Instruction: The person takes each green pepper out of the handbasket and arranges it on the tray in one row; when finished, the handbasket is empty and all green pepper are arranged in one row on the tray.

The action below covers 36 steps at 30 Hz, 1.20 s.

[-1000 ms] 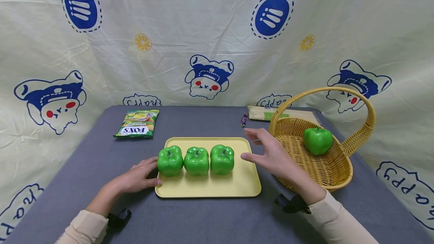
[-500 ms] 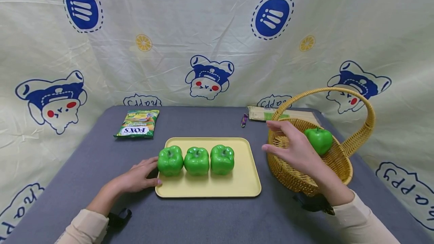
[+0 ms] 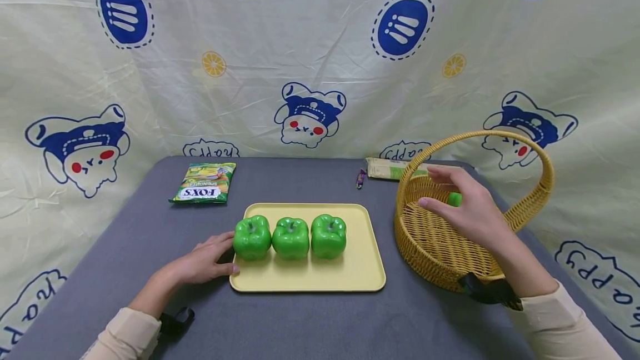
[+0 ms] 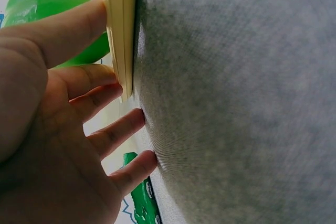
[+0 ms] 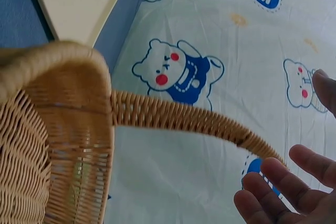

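Note:
My left hand (image 3: 202, 260) rests at the left rim of a yellow tray (image 3: 360, 271), fingers lightly bent. Its thumb, index and middle fingertips are right at the tray edge in the left wrist view, while the other fingertips reach down to the cloth (image 4: 241, 119). Three green bell peppers stand in a row on the tray: left pepper (image 3: 252, 238), middle pepper (image 3: 291, 239), right pepper (image 3: 328, 236). Over the wicker basket (image 3: 420, 265) is my right hand (image 3: 472, 207), thumb and fingers apart. It mostly hides another green bell pepper (image 3: 455, 199) inside.
A green FOX'S bag (image 3: 204, 183) lies at the back left. Behind the tray are a small purple wrapped candy (image 3: 360, 179) and a flat beige package (image 3: 384, 169). The basket's tall handle (image 3: 547, 174) arches up, with a printed curtain (image 3: 320, 32) behind the table.
My right hand has moved right, from the tray's right edge to above the basket, covering the pepper there. The left hand and tray peppers have stayed in place.

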Motion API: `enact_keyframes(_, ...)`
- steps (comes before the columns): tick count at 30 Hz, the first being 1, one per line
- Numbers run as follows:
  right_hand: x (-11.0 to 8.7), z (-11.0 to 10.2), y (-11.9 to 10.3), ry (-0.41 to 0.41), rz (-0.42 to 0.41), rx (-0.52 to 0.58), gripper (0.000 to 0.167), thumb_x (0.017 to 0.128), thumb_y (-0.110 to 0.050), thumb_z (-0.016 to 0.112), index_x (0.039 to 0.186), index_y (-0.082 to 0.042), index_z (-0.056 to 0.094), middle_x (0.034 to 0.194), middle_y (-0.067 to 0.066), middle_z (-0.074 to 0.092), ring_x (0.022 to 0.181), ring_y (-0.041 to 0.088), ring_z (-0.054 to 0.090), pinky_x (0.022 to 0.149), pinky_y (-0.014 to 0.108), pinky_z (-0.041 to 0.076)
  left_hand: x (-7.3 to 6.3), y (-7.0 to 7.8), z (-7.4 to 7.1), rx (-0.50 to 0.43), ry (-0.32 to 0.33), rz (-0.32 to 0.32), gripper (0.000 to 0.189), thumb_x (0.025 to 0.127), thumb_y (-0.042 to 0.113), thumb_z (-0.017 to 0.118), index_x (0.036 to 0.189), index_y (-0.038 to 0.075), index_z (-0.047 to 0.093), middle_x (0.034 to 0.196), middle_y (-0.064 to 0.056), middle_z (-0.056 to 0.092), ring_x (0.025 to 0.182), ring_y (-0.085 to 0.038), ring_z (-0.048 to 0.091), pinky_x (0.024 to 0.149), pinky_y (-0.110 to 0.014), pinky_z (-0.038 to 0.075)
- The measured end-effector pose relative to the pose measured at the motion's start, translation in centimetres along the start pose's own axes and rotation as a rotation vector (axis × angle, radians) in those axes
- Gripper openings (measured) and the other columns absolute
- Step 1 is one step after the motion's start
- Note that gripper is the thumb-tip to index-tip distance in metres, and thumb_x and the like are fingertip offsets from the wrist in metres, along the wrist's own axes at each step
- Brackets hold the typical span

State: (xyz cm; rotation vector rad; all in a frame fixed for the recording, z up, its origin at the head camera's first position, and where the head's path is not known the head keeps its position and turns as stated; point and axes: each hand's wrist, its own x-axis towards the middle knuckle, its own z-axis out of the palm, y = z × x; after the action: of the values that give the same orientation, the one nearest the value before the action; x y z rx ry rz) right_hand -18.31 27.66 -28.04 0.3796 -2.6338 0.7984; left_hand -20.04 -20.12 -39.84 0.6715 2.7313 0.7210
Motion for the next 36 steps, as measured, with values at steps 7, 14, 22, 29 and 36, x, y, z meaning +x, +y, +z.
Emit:
enact_keyframes(7, 0.2, -1.1, 1.4, -0.001, 0.077, 0.026, 0.066, 0.086, -0.041, 0.066, 0.140, -0.014, 0.042, 0.133, 0.017, 0.052, 0.115, 0.037, 0.052, 0.092, 0.056, 0.042, 0.1, -0.2, 0.1, 0.012, 0.005, 0.009, 0.072, 0.087, 0.036, 0.065, 0.141, -0.002, 0.038, 0.148, -0.023, 0.035, 0.135, -0.046, 0.031, 0.101, -0.068, 0.027)
enact_keyframes(14, 0.6, -2.1, 3.3, -0.001, 0.142, 0.049, 0.070, 0.087, -0.044, 0.063, 0.143, -0.011, 0.037, 0.138, 0.022, 0.046, 0.122, 0.042, 0.046, 0.096, 0.058, 0.037, 0.1, -0.2, 0.1, 0.011, 0.005, 0.006, 0.072, 0.087, 0.036, 0.065, 0.141, -0.002, 0.038, 0.148, -0.023, 0.035, 0.135, -0.046, 0.031, 0.101, -0.068, 0.026)
enact_keyframes(22, 0.9, -2.6, 5.3, -0.006, 0.204, 0.029, 0.076, 0.088, -0.049, 0.059, 0.146, -0.008, 0.032, 0.141, 0.027, 0.041, 0.125, 0.047, 0.041, 0.098, 0.062, 0.034, 0.0, 0.0, 0.0, 0.013, 0.007, 0.005, 0.072, 0.087, 0.036, 0.065, 0.141, -0.003, 0.039, 0.148, -0.024, 0.035, 0.135, -0.047, 0.031, 0.101, -0.068, 0.026)
enact_keyframes(29, 1.5, -2.8, 6.5, 0.005, 0.252, -0.017, 0.081, 0.087, -0.054, 0.057, 0.146, -0.006, 0.031, 0.141, 0.028, 0.040, 0.124, 0.051, 0.040, 0.097, 0.064, 0.035, 0.0, 0.0, 0.0, 0.012, 0.003, 0.002, 0.073, 0.087, 0.037, 0.065, 0.141, -0.003, 0.038, 0.148, -0.024, 0.034, 0.135, -0.047, 0.030, 0.101, -0.068, 0.026)
enact_keyframes(36, 2.2, -2.4, 7.9, 0.012, 0.284, -0.089, 0.083, 0.086, -0.058, 0.056, 0.145, -0.005, 0.031, 0.141, 0.029, 0.039, 0.124, 0.050, 0.038, 0.094, 0.065, 0.034, 0.0, -0.1, 0.1, 0.011, 0.006, 0.004, 0.072, 0.087, 0.037, 0.065, 0.140, -0.003, 0.039, 0.147, -0.024, 0.035, 0.135, -0.047, 0.031, 0.100, -0.069, 0.026)
